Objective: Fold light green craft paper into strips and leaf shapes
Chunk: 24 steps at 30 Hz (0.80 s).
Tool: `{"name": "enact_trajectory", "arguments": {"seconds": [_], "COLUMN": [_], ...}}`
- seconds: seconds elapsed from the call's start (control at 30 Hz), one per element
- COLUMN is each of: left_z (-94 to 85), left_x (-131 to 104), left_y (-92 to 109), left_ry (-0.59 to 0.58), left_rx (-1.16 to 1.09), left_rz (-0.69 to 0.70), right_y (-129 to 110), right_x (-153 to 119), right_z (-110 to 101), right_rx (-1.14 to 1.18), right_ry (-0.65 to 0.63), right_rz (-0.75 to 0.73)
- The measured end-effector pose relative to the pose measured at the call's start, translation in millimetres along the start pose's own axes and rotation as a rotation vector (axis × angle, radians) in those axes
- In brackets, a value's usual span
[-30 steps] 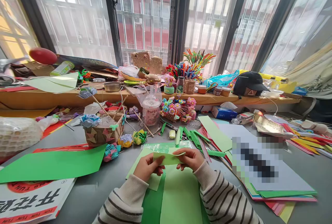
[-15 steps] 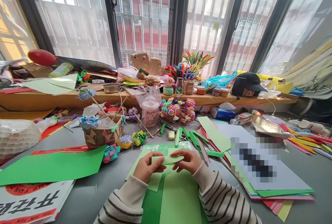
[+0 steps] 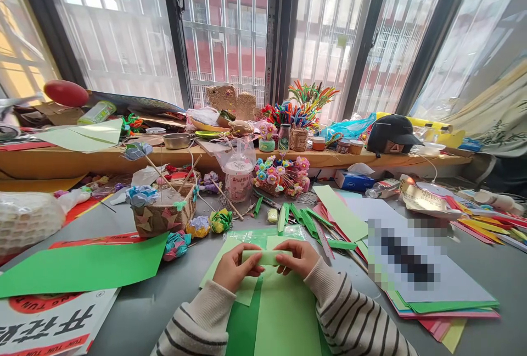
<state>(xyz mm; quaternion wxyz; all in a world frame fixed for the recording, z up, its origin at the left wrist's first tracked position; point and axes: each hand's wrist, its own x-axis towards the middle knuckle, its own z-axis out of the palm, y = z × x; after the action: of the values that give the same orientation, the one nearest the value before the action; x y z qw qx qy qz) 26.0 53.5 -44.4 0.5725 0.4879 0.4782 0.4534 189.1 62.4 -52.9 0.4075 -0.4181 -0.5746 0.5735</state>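
Holding lt-green paper strip (image 3: 268, 257) btwn both hands, over tabletop (image 3: 164, 284).
Pinching L end w/ left hand (image 3: 234, 268), R end w/ right hand (image 3: 302, 260); grip closed on strip both sides, level approx. Positioned over far part of lt-green sheet (image 3: 288, 312), laid atop dk-green paper (image 3: 242, 331), w/ narrow green pieces (image 3: 310, 221) scattered beyond, flower basket (image 3: 158, 221) to L, paper stack (image 3: 457, 284) to R. Can't tell folded vs rolled, ends partly hidden.

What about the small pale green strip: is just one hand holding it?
No: the left hand and right hand both pinch the pale green strip, one at each end.
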Motion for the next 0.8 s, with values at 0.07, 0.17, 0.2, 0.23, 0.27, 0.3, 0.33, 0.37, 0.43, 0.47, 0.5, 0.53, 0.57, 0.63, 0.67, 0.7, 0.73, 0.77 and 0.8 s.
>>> {"name": "enact_trajectory", "arguments": {"seconds": [0.07,0.17,0.2,0.23,0.27,0.3,0.33,0.37,0.43,0.47,0.5,0.53,0.57,0.63,0.67,0.7,0.73,0.77,0.8], "left_z": [0.2,0.5,0.6,0.7,0.7,0.8,0.8,0.7,0.5,0.3,0.1,-0.1,-0.3,-0.6,-0.7,-0.8,-0.9,-1.0,-1.2], "left_x": [0.1,0.1,0.1,0.0,0.0,0.0,0.0,0.2,0.5,0.8,1.1,1.3,1.5,1.8,1.8,1.8,1.7,1.7,1.8], "left_y": [0.0,0.1,0.2,0.2,0.2,0.2,0.1,-0.1,-0.7,-1.1,-1.5,-1.8,-2.1,-2.2,-2.2,-2.1,-2.1,-2.0,-2.0], "left_ry": [-0.002,-0.003,-0.003,-0.002,-0.002,-0.002,-0.003,-0.003,-0.003,-0.003,-0.002,0.000,0.002,0.002,0.002,0.002,0.003,0.005,0.008], "left_rx": [0.001,0.005,0.005,0.005,0.005,0.006,0.006,0.007,0.009,0.010,0.012,0.014,0.016,0.014,0.013,0.013,0.013,0.015,0.018], "left_rz": [-0.004,-0.006,-0.006,-0.007,-0.008,-0.008,-0.007,-0.007,-0.007,-0.007,-0.006,-0.004,0.000,0.010,0.013,0.015,0.016,0.016,0.018], "right_y": [-0.2,-0.4,-0.3,-0.2,-0.1,0.1,0.3,0.5,1.2,1.7,2.1,2.6,2.9,3.1,3.0,2.8,2.7,2.7,2.9], "right_x": [0.2,-0.1,-0.3,-0.5,-0.6,-0.7,-0.8,-0.8,-0.6,-0.4,-0.1,0.1,0.2,0.2,0.1,0.0,-0.1,-0.3,-0.4], "right_z": [-0.2,-0.1,0.0,0.0,0.1,0.2,0.2,0.1,-0.2,-0.3,-0.5,-0.6,-0.7,-0.7,-0.6,-0.5,-0.3,-0.2,-0.2], "right_rx": [0.005,0.019,0.023,0.025,0.027,0.027,0.027,0.027,0.030,0.032,0.033,0.035,0.035,0.035,0.036,0.037,0.037,0.038,0.037], "right_ry": [-0.003,-0.003,-0.002,0.002,0.004,0.007,0.009,0.007,-0.006,-0.012,-0.014,-0.016,-0.018,-0.022,-0.023,-0.021,-0.014,-0.005,0.000], "right_rz": [0.009,0.020,0.024,0.027,0.030,0.031,0.031,0.033,0.039,0.042,0.045,0.047,0.048,0.050,0.052,0.052,0.053,0.052,0.053]}}
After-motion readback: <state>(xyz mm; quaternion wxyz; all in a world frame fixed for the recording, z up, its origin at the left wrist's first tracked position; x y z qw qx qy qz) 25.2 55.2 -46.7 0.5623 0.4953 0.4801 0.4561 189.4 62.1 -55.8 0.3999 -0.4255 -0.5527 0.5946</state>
